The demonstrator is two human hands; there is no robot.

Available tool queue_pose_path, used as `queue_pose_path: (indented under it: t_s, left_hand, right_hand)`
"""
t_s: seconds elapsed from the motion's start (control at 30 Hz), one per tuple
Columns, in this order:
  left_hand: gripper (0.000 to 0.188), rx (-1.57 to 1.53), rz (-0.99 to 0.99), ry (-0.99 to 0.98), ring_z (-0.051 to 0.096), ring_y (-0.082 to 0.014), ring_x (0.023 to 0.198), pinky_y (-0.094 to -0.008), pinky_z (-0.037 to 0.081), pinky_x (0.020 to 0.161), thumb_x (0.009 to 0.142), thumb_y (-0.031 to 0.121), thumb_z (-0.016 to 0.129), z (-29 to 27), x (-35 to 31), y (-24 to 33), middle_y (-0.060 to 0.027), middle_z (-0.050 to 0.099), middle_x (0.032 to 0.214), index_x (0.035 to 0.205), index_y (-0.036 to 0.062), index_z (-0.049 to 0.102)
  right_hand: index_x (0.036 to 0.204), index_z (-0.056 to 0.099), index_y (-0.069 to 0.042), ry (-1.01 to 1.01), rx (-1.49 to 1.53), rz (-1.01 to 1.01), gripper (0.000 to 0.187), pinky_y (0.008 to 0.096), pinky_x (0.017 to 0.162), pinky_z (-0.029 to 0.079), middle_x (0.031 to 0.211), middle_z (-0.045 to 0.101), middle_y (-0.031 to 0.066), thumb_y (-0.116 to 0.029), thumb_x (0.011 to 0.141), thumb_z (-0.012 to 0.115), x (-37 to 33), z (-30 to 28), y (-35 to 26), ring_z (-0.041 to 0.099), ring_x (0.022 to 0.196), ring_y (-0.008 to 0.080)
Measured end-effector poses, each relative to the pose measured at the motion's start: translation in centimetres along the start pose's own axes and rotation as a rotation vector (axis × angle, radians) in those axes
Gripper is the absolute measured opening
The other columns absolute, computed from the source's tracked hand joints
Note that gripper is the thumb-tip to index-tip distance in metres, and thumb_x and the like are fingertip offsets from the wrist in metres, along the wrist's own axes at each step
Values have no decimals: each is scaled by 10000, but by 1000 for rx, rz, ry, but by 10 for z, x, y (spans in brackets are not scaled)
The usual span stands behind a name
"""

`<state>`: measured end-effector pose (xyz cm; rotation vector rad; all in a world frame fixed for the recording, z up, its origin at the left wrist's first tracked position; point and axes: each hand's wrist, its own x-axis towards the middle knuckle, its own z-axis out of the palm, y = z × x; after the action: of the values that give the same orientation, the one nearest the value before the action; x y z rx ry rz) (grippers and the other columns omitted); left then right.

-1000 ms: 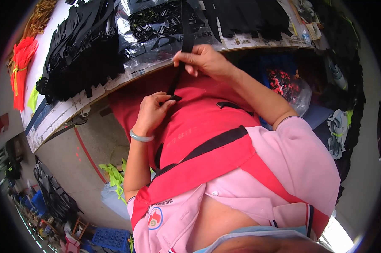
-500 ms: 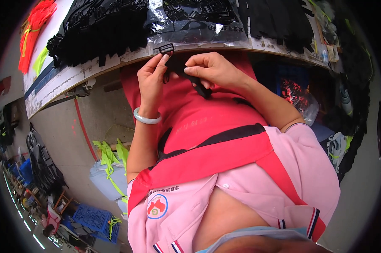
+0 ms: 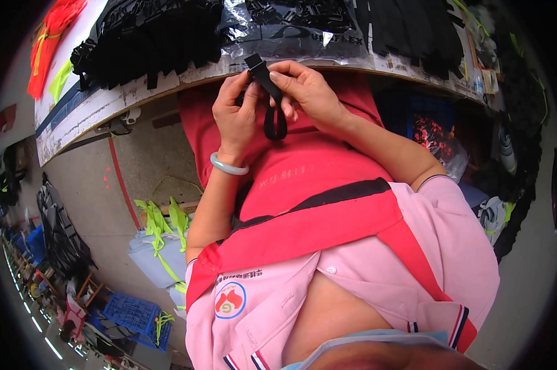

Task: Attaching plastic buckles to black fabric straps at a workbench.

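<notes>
Just in front of the table's near edge, a small black plastic buckle point(image 3: 254, 61) has a black webbing strap point(image 3: 276, 123) running from it. The strap hangs down in a loop over my red apron. My left hand point(image 3: 236, 111) is closed, its fingertips against the buckle's lower left side; part of that grip is hidden. My right hand point(image 3: 309, 92) pinches the strap just below the buckle between thumb and fingers, with the other fingers curled beside the loop.
On the white worktable point(image 3: 130, 102) lie a heap of black straps point(image 3: 149, 43), a clear plastic bag point(image 3: 290, 40) of black buckles and more black strips point(image 3: 411, 37). Orange-red strips point(image 3: 50, 37) hang at the far left. A blue crate point(image 3: 130, 317) stands lower left.
My right hand has moved up and left to the buckle, bringing the strap with it. The strap now passes at the buckle and hangs as a loop. My left hand has lowered slightly.
</notes>
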<state>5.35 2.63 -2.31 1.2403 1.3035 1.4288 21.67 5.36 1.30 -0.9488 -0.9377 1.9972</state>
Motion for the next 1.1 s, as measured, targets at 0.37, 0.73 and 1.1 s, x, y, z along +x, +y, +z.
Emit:
queue_pose_path:
  t_s: [0.37, 0.73, 1.1]
  left_hand:
    - [232, -536, -650, -154, 511, -56, 540, -180, 382, 478, 924, 219, 626, -15, 5, 22, -24, 638, 728, 1024, 16, 676]
    - [215, -48, -342, 22, 457, -15, 499, -174, 308, 456, 890, 227, 683, -35, 15, 20, 27, 577, 592, 868, 16, 719]
    - [140, -128, -239, 65, 432, 1, 550, -166, 298, 477, 885, 149, 686, -20, 4, 14, 59, 572, 654, 916, 16, 717]
  right_hand:
    - [1043, 670, -37, -24, -605, -416, 202, 192, 638, 486, 963, 632, 17, -152, 878, 681, 7, -1, -1, 584, 790, 47]
    - [940, 619, -56, 264, -273, -827, 189, 265, 491, 431, 660, 590, 11, -234, 962, 560, -37, 10, -172, 513, 511, 100]
    - [865, 583, -58, -38, -506, 149, 149, 156, 478, 334, 708, 568, -48, -190, 932, 604, 5, -5, -7, 466, 573, -12]
